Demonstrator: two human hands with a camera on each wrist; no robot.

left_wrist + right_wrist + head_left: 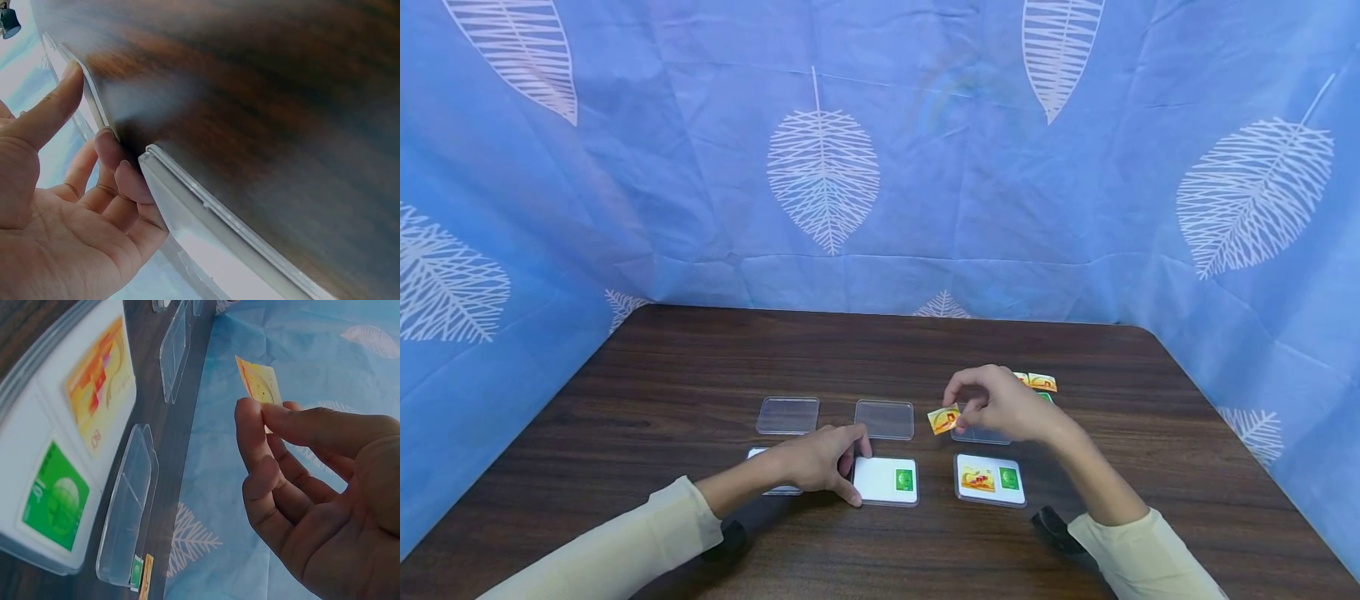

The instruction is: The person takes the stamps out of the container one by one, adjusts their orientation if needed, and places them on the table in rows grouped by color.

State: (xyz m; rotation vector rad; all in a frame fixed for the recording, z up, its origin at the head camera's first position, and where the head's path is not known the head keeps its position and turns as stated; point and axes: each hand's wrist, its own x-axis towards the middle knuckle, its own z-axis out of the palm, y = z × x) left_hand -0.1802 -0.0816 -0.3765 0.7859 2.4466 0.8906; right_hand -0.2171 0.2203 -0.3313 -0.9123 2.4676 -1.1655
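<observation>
My right hand (1003, 404) pinches an orange-and-yellow postage stamp (943, 419) between thumb and fingertips, raised off the table; the right wrist view shows the same stamp (258, 381). The left hand (820, 460) grips the left side of the middle plastic case (876, 481), thumb at its near corner and a finger at its far corner. A white insert with one green stamp (904, 480) on its right lies in that case. To the right, another case (990, 496) carries an orange stamp (978, 479) beside a green stamp (1009, 478).
Behind the cases lie clear lids (787, 415), (884, 419), the rightmost lid (981, 436) partly under my right hand. More orange stamps (1042, 382) lie at the back right. A third white case (782, 490) is mostly covered by the left hand. A blue leaf-print cloth (895, 275) hangs behind the table.
</observation>
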